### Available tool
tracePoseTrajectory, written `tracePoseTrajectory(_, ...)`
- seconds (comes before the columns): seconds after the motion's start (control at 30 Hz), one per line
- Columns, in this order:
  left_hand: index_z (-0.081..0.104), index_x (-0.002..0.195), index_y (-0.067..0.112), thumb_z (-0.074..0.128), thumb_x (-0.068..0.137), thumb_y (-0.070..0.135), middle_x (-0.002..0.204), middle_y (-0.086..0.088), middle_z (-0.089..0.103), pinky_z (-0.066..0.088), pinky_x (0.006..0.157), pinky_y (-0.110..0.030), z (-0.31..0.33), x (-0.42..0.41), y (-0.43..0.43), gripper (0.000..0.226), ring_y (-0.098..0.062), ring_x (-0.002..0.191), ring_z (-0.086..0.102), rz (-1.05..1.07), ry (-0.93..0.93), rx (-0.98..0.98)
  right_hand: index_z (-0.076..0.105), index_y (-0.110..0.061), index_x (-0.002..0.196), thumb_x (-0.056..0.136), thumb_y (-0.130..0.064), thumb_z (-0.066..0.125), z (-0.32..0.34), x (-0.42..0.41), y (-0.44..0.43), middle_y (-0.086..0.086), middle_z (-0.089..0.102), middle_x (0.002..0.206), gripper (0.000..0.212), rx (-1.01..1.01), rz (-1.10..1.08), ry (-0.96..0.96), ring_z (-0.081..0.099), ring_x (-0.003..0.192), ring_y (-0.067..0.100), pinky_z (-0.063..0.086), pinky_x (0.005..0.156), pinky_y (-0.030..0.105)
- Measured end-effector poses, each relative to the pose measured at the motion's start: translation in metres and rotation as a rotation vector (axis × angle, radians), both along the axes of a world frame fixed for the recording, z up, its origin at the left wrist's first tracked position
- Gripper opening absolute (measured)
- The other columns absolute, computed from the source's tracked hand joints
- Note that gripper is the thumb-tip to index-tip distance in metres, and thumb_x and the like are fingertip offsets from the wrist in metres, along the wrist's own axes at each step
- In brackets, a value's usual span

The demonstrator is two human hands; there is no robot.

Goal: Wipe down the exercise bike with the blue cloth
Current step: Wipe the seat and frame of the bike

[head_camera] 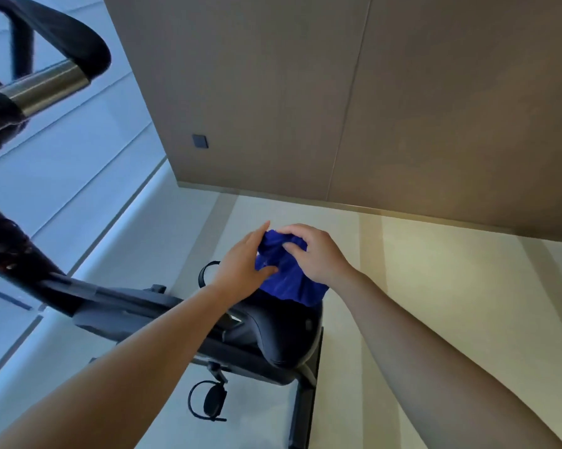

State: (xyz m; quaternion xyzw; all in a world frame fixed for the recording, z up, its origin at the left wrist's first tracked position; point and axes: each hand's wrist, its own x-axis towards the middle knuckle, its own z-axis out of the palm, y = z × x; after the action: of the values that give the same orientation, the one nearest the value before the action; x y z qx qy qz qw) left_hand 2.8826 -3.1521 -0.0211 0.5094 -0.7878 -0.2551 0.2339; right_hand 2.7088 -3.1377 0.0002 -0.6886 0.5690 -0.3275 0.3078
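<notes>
A black exercise bike [137,315] stands below me, its saddle [279,332] near the middle and its handlebar [46,82] with a steel sleeve at the upper left. Above the saddle hangs the bunched blue cloth [286,273], held between both hands. My left hand [244,260] lies against the cloth's left side with straight fingers, the thumb pinching the cloth. My right hand [315,251] grips the cloth's top with curled fingers. The cloth's lower edge hangs just above the saddle's rear.
A pedal [213,400] with a strap sticks out below the frame, and another strap [208,270] shows behind my left wrist. A brown panelled wall [338,108] with a dark switch plate [200,141] stands ahead. A window wall runs along the left. Pale floor [435,270] lies to the right.
</notes>
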Motion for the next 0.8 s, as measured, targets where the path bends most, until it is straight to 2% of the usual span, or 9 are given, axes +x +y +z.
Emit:
tracePoseTrajectory(0.07,0.048,0.126,0.018,0.067,0.079,0.017,0.112,0.003,0.058,0.036,0.081,-0.018,0.006,0.007,-0.003,0.050,-0.019,0.103,0.056,0.055,0.008,-0.003,0.060,-0.024,0.118,0.092,-0.012,0.054,0.000,0.010,-0.006,-0.009,0.061,0.119,0.030,-0.019,0.027,-0.008,0.051,0.108,0.006,0.035,0.091,0.015)
tracePoseTrajectory(0.1,0.054,0.114,0.014,0.065,0.080,0.015,0.103,0.001,0.059,0.038,0.076,-0.021,0.008,0.011,-0.005,0.036,-0.022,0.095,0.057,0.070,-0.020,0.004,0.060,-0.024,0.119,0.092,-0.012,0.053,-0.003,0.014,-0.009,-0.009,0.061,0.119,0.030,-0.020,0.042,-0.009,0.051,0.107,0.006,0.034,0.091,0.014)
tracePoseTrajectory(0.2,0.057,0.100,0.008,0.062,0.083,0.017,0.095,-0.001,0.051,0.038,0.073,-0.026,0.004,0.021,-0.005,0.020,-0.023,0.085,0.054,0.067,-0.127,0.038,0.056,-0.024,0.123,0.093,-0.014,0.052,-0.021,0.019,-0.013,-0.009,0.059,0.121,0.032,0.044,0.075,0.001,0.051,0.109,0.006,0.030,0.086,0.005)
tracePoseTrajectory(0.3,0.054,0.102,0.007,0.059,0.085,0.017,0.103,-0.001,0.050,0.041,0.074,-0.031,-0.007,0.017,0.000,0.020,-0.022,0.085,0.053,0.089,-0.176,0.053,0.053,-0.025,0.126,0.094,-0.018,0.050,-0.040,0.018,-0.016,-0.010,0.056,0.124,0.033,0.113,0.129,-0.010,0.049,0.108,0.002,0.031,0.084,0.003)
tracePoseTrajectory(0.43,0.048,0.106,0.012,0.052,0.090,0.018,0.093,-0.006,0.062,0.041,0.068,-0.030,-0.012,-0.005,0.011,0.017,-0.022,0.080,0.056,0.269,-0.111,0.093,0.052,-0.025,0.125,0.095,-0.018,0.047,-0.044,0.005,-0.033,-0.011,0.056,0.121,0.031,0.086,0.215,-0.031,0.048,0.104,-0.001,0.031,0.082,0.002)
tracePoseTrajectory(0.5,0.044,0.120,0.019,0.050,0.093,0.021,0.101,0.001,0.063,0.045,0.073,-0.028,-0.007,-0.022,0.016,0.028,-0.016,0.088,0.059,0.387,0.011,0.100,0.054,-0.025,0.122,0.095,-0.016,0.047,-0.038,-0.008,-0.047,-0.014,0.056,0.114,0.029,0.049,0.255,-0.061,0.050,0.104,0.001,0.033,0.082,0.005)
tracePoseTrajectory(0.6,0.035,0.134,0.026,0.051,0.093,0.021,0.120,0.008,0.055,0.040,0.085,-0.021,0.004,-0.049,0.024,0.044,-0.008,0.106,0.054,0.577,0.149,0.120,0.054,-0.026,0.120,0.096,-0.018,0.045,-0.027,-0.030,-0.066,-0.014,0.056,0.113,0.027,0.000,0.273,-0.110,0.050,0.103,0.003,0.036,0.083,0.011)
tracePoseTrajectory(0.7,0.032,0.139,0.026,0.053,0.092,0.021,0.130,0.006,0.052,0.040,0.094,-0.025,0.008,-0.069,0.042,0.052,-0.012,0.115,0.052,0.739,0.113,0.119,0.055,-0.023,0.120,0.096,-0.017,0.045,-0.014,-0.048,-0.075,-0.007,0.056,0.115,0.027,-0.103,0.292,-0.155,0.050,0.105,0.010,0.037,0.086,0.019)
tracePoseTrajectory(0.8,0.039,0.136,0.022,0.054,0.090,0.018,0.129,0.000,0.054,0.042,0.098,-0.032,0.006,-0.085,0.072,0.049,-0.019,0.115,0.053,0.853,0.001,0.140,0.054,-0.018,0.122,0.096,-0.014,0.045,0.000,-0.062,-0.079,-0.002,0.056,0.119,0.028,-0.177,0.314,-0.194,0.049,0.108,0.012,0.035,0.087,0.019)
